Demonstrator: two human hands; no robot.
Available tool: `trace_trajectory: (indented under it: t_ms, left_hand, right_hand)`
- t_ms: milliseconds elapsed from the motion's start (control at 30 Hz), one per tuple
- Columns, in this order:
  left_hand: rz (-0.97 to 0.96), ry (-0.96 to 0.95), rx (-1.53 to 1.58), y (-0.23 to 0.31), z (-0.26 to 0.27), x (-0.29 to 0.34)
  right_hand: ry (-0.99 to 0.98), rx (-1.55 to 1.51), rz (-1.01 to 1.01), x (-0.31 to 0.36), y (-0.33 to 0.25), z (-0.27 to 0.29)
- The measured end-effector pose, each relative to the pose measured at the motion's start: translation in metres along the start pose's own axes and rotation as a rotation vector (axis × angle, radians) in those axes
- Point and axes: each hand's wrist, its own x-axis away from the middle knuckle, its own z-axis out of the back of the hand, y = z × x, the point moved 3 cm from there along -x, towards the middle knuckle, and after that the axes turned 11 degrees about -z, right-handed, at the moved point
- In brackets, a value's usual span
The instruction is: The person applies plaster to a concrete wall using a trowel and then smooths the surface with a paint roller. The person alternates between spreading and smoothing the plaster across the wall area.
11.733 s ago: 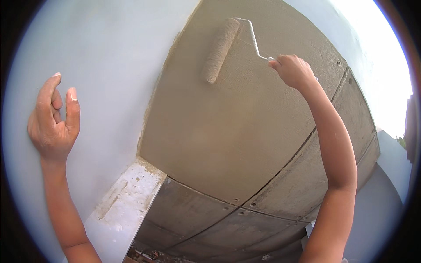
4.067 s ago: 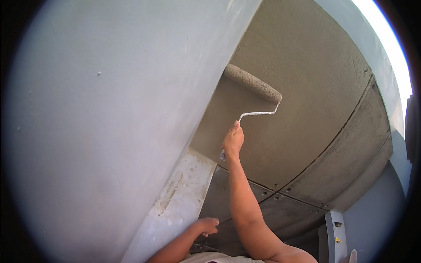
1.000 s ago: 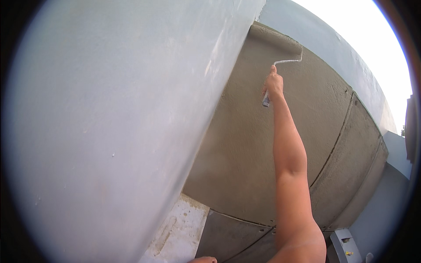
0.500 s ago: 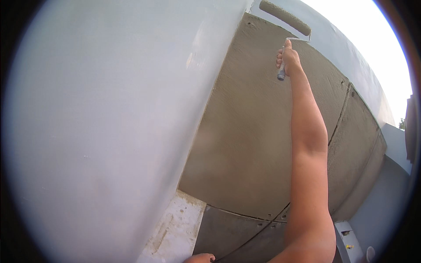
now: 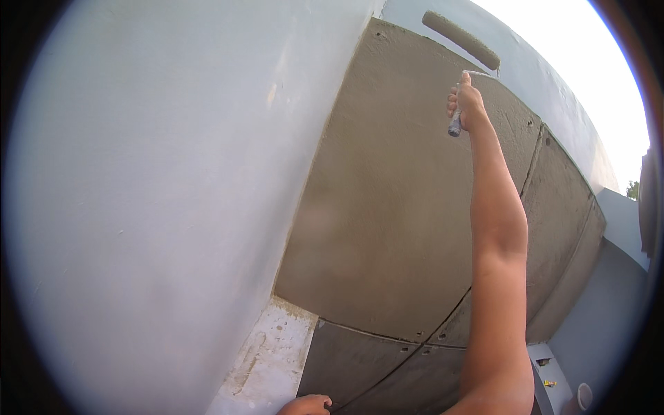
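Observation:
My right hand [image 5: 467, 105] is wrapped round the handle of a paint roller [image 5: 461, 40], arm stretched far up. The roller's sleeve, coated grey-brown, lies near the upper edge of a large grey-brown coated panel [image 5: 387, 187], overlapping the pale blue wall above it. Whether the sleeve touches the wall I cannot tell. My left hand [image 5: 306, 405] is low at the bottom edge, beside the lower dark panel [image 5: 360, 363] and a stained white surface [image 5: 266, 353]. Its fingers look curled, but only part of it shows, and what it may hold is hidden.
A smooth pale blue wall [image 5: 166, 187] fills the left side. More coated panels [image 5: 564, 180] with dark seams and small holes continue to the right. At lower right are a white ledge [image 5: 550, 377] with a small yellow item and a cup-like container [image 5: 584, 396].
My right hand and the roller have shifted slightly right and down in the picture. My left hand shows a little higher and further left. The whole view has moved a little.

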Motion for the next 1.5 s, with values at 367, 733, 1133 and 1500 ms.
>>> trace_trajectory:
  t_ms: [367, 733, 1133, 1500]
  left_hand:
    - [-0.075, 0.112, -0.009, -0.024, -0.006, -0.016]
    - [-0.087, -0.001, 0.033, -0.007, -0.001, -0.006]
    - [-0.032, -0.052, 0.051, 0.008, -0.006, 0.002]
    - [0.025, -0.050, 0.050, 0.042, 0.005, 0.029]
  right_hand:
    - [-0.074, 0.063, -0.058, 0.005, -0.012, -0.103]
    - [-0.043, 0.173, -0.126, 0.036, 0.047, -0.107]
    - [-0.126, 0.121, -0.223, 0.162, 0.224, -0.101]
    - [-0.108, 0.150, -0.354, 0.317, 0.411, -0.081]
